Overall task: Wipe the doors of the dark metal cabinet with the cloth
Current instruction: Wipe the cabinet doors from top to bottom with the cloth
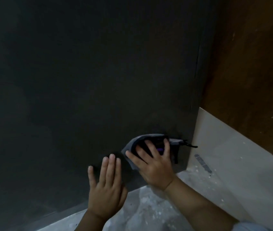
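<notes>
The dark metal cabinet door [85,84] fills most of the view, down to the floor. A grey and black cloth [138,141] with a purple patch lies flat against the door's lower right corner. My right hand [152,162] presses the cloth onto the door with its fingers spread and straight. To its left, my left hand [106,185] rests flat on the door near the bottom edge, fingers straight and together, holding nothing. A black string dangles from the cloth's right end.
A brown wooden wall [252,67] stands to the right of the cabinet, with a pale skirting tile [229,147] along its base. The speckled grey floor [149,212] runs under the cabinet's bottom edge, close below both hands.
</notes>
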